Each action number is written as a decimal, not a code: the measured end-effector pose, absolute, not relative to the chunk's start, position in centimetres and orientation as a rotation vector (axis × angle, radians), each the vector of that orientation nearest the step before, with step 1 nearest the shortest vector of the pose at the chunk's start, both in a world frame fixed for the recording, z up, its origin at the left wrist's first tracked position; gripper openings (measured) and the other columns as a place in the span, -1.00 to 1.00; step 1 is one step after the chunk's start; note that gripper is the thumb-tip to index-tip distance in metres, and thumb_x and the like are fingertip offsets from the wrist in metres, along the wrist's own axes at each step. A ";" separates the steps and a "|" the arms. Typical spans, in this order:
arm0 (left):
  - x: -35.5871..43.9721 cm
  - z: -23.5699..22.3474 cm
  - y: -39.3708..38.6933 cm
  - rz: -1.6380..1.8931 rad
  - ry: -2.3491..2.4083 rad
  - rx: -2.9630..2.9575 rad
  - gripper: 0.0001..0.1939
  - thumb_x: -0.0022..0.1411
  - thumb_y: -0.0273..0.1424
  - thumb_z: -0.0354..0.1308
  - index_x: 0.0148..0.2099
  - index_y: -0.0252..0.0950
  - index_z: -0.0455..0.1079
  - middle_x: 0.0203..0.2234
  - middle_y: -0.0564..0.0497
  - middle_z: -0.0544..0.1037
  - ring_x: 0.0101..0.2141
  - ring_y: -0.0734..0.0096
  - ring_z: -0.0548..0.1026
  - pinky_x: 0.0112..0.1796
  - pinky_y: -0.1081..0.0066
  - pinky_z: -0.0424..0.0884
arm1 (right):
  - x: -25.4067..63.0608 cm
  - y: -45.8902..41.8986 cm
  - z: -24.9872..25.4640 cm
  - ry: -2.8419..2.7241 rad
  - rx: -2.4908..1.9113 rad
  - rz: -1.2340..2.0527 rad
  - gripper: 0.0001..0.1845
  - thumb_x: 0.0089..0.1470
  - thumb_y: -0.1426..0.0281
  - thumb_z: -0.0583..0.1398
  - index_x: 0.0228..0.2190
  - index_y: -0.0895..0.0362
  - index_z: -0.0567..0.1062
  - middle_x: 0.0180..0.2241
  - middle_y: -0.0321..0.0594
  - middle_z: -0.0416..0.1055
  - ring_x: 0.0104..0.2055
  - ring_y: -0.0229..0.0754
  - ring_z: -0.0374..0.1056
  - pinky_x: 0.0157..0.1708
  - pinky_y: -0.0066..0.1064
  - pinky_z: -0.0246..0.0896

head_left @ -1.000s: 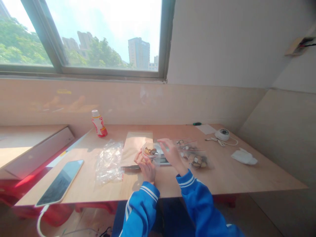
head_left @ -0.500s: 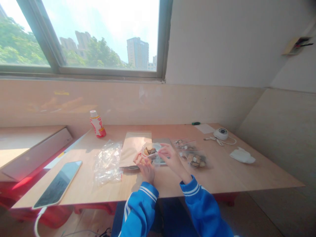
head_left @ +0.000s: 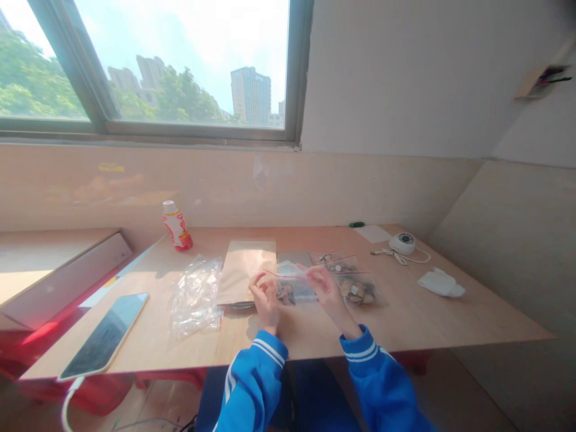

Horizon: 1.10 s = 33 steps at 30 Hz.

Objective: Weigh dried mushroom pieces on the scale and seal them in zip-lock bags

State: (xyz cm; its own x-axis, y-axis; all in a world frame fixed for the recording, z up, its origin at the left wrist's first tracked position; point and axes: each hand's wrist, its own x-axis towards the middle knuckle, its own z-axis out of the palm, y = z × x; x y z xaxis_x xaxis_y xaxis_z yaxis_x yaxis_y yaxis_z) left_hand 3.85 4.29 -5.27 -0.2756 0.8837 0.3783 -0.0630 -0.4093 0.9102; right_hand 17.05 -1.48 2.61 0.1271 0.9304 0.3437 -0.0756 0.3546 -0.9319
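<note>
Between my two hands hangs a clear zip bag [head_left: 297, 291] with a red line along its top edge and brown, dried-looking pieces inside. My left hand [head_left: 266, 295] pinches the bag's left top corner. At the right end of the red strip, my right hand [head_left: 324, 287] has its fingers closed on the edge. Just behind the bag lies a grey flat thing [head_left: 294, 259], partly hidden. More filled zip bags, one with larger brown pieces [head_left: 357, 290] and a white label, lie right of my right hand. A brown paper bag [head_left: 247, 264] lies left of the held bag.
Crumpled clear bags [head_left: 197, 297] and a charging phone [head_left: 107, 333] lie to the left. A red and white bottle [head_left: 177, 225] stands at the back. On the right are a white round device [head_left: 402, 243] with a cable, a white tissue pack [head_left: 441, 282] and a green-handled tool [head_left: 357, 224].
My right hand has moved right and the bag's top edge is now stretched straight between my hands. Its mouth was spread wide before. The brown pieces now hang lower in the bag.
</note>
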 end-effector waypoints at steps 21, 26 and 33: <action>3.8 -4.6 3.3 1.613 1.037 1.515 -0.58 0.21 -0.21 0.11 0.06 -0.28 0.26 -0.18 -0.12 0.43 -0.29 0.38 0.46 -0.31 0.40 0.42 | 20.4 -1.3 -6.4 -0.859 -1.194 0.682 -0.56 0.02 0.01 0.17 -0.25 0.11 0.48 -0.19 -0.08 0.54 -0.12 0.02 0.45 -0.05 -0.10 0.31; 3.8 -4.7 2.8 1.600 0.942 1.682 -0.66 0.20 -0.26 0.12 0.02 -0.23 0.34 -0.12 -0.12 0.41 -0.26 0.38 0.47 -0.23 0.33 0.46 | 19.7 -1.9 -6.0 -0.922 -1.185 0.717 -0.56 0.00 0.00 0.19 -0.30 0.11 0.52 -0.20 -0.06 0.55 -0.13 0.02 0.46 -0.08 -0.13 0.33; 3.7 -4.3 3.2 1.385 0.924 1.802 -0.74 0.24 -0.23 0.05 -0.13 -0.25 0.44 -0.23 -0.07 0.49 -0.19 0.30 0.47 -0.13 0.30 0.39 | 19.7 -2.2 -5.2 -0.877 -1.141 0.799 -0.56 -0.12 0.00 0.27 -0.36 0.12 0.55 -0.21 -0.04 0.55 -0.14 0.01 0.46 -0.10 -0.15 0.35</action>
